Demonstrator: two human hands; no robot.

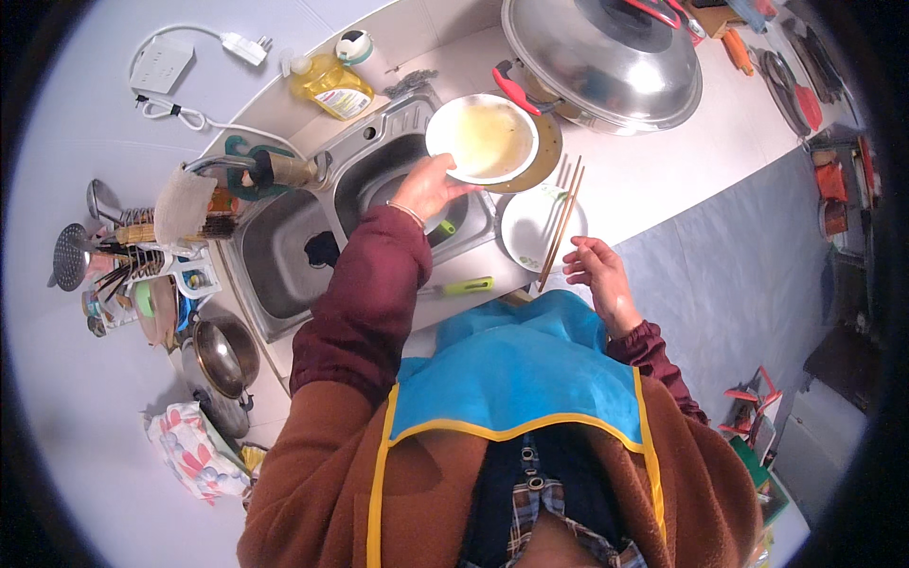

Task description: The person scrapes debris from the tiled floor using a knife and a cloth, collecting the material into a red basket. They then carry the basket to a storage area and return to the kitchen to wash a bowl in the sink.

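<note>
My left hand (427, 186) grips the near rim of a white bowl (491, 138) with cloudy yellowish liquid in it, above the right edge of the sink. Partly beneath that bowl lies a round dish (545, 153) with a brownish surface. A white bowl with green leaf decoration (525, 231) stands on the counter, and a pair of wooden chopsticks (562, 224) lies across it. My right hand (596, 273) is just right of the chopsticks, its fingers bent and apart, with nothing in it. Near the counter's front edge lies a tool with a green handle (467, 286).
A double steel sink (280, 284) spans the left; its right basin holds a pan-like vessel and a green-handled item. Behind stand a dish soap bottle (330, 85) and a large lidded wok (611, 71). Utensil racks (142, 263) and a small pan (226, 355) are far left.
</note>
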